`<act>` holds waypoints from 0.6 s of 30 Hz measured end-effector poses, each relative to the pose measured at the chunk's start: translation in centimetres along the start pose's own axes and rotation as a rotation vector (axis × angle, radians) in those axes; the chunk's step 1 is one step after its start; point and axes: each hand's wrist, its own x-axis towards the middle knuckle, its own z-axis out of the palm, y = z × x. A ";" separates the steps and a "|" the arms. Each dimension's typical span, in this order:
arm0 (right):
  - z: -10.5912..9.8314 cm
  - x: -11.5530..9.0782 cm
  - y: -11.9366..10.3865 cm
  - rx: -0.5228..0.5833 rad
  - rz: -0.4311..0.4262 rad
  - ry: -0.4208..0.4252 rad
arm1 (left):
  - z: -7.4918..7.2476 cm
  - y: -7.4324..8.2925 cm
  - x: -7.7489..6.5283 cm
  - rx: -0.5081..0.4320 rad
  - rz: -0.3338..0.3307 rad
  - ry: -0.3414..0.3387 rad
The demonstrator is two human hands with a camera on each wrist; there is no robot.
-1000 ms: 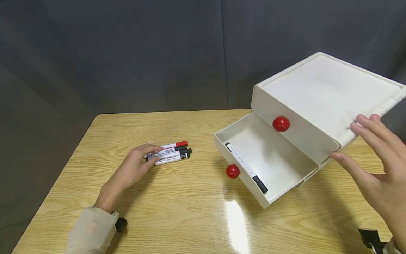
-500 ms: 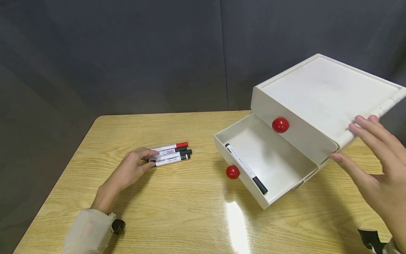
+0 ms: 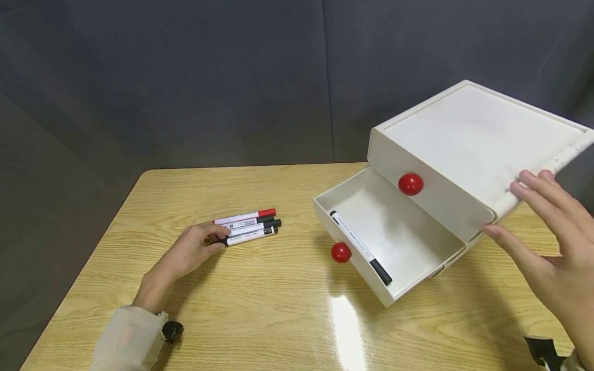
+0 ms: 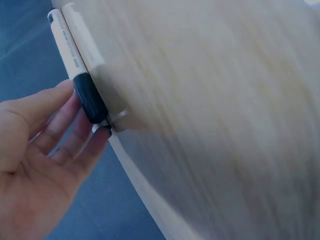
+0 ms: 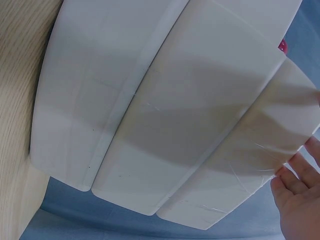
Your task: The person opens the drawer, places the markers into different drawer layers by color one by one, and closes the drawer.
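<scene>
Markers (image 3: 246,230), four side by side, lie on the wood-grain surface (image 3: 260,309), left of the white drawer unit (image 3: 482,134); the farthest has a red cap. Left hand (image 3: 194,249) is at the row's left end. Thumb lies against one side of the black cap (image 4: 90,97) on the near marker (image 3: 250,237), fingers bent round the other: a pinch, judging by the left wrist view, though contact is partly hidden. Likely reason for this hold: the near marker is the row's outer one, and its end is easy to get at.

Right hand (image 3: 573,252) touches the unit's right front corner, thumb apart from the fairly straight fingers, enclosing nothing; probably a steadying touch. Lower drawer (image 3: 413,226) stands pulled out, presumably so its inside can be reached; upper drawer (image 3: 445,206) is closed. A black-capped marker (image 3: 355,240) lies in the lower one, along its front wall.

Change against 1.0 s ago: left fingers lay over several barrels; now they sit farther back, baring more of the row, including the red-capped marker's left end. Right hand, drawers and the marker inside: no clear change.
</scene>
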 end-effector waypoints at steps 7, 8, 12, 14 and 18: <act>0.0 0.1 0.0 0.010 -0.005 0.001 | 0.0 0.0 -0.1 -0.009 -0.010 -0.081; 0.0 0.1 0.0 0.010 -0.004 0.002 | 0.0 0.0 -0.1 -0.005 -0.014 -0.088; 0.0 0.1 0.0 0.009 0.001 -0.002 | 0.0 0.0 -0.1 0.018 -0.034 -0.109; 0.0 0.1 0.0 0.006 0.001 -0.004 | 0.0 0.0 -0.1 0.028 -0.034 -0.114; 0.0 0.0 0.0 0.006 0.002 -0.007 | 0.0 0.1 -0.1 0.039 -0.020 -0.107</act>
